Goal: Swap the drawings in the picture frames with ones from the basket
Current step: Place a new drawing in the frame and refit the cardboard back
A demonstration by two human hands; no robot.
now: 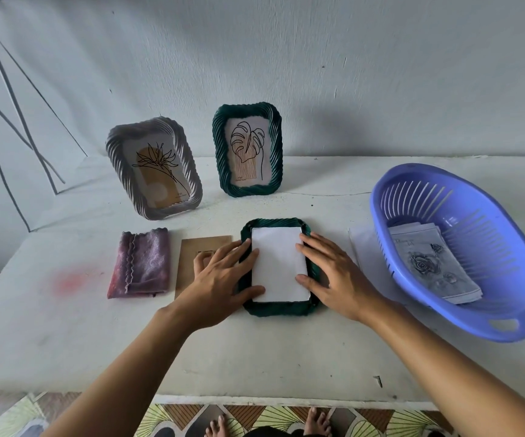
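Folded purple cloth (141,263) lies just left of the left hand (220,275) on white table (65,342), tripod legs (34,148) far up-left, patterned floor (270,416) below.

Of the dark green ribbed picture frame (278,310) lying face down on the white bench (65,326) only the rim shows: a blank white sheet (278,266) covers its opening, the sheet's underside is out of sight, and the left hand (220,279) and right hand (333,279) overlap the side rims. The left hand also hides part of the flat brown cardboard backing board (206,244). In the blue-violet slotted plastic basket (507,247) only the top rose drawing of the paper stack (434,266) is visible, its handwriting too small to read, and the basket hides part of a loose white paper (362,244).
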